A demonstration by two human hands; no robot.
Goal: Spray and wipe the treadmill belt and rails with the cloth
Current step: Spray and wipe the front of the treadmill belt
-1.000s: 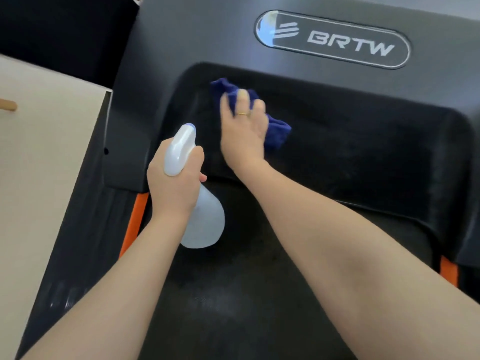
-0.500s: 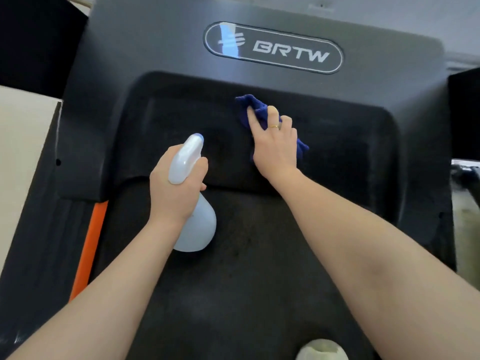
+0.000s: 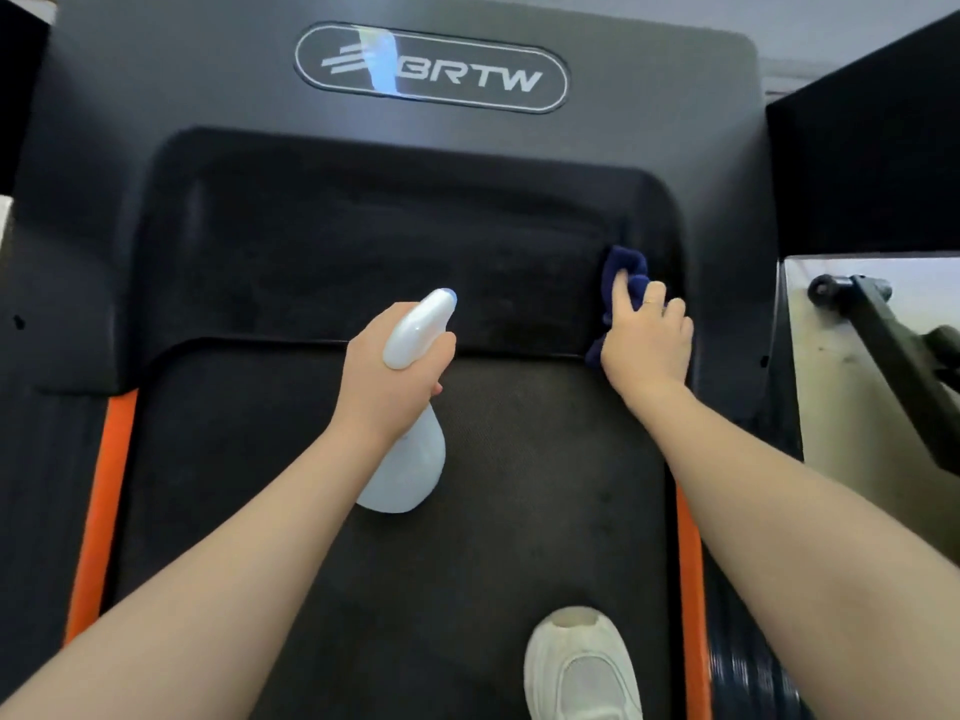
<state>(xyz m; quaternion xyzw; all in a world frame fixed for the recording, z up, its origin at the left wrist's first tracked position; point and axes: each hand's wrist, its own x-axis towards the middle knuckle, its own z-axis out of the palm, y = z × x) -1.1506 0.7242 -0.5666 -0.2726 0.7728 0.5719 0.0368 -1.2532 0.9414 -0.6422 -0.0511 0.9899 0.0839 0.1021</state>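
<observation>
Right hand point(image 3: 647, 348) is pressing the dark blue cloth point(image 3: 622, 275) onto the black motor cover point(image 3: 363, 241), at the cover's right inner edge; fingers are curling loosely over the cloth, a ring showing on 1 finger. Cloth is bunching out ahead of the fingertips, and a corner is poking out to the left of the wrist. Left hand point(image 3: 392, 374) is gripping the neck of a white spray bottle point(image 3: 408, 459), fingers wrapping tight, nozzle pointing forward and away, bottle body hanging below the hand above the treadmill belt point(image 3: 260, 485). Both hands are sitting over the belt's front end. Orange rails point(image 3: 101, 511) are running outside each forearm. A white shoe point(image 3: 579, 667) is standing on the belt between the forearms, nearer the right one.
</observation>
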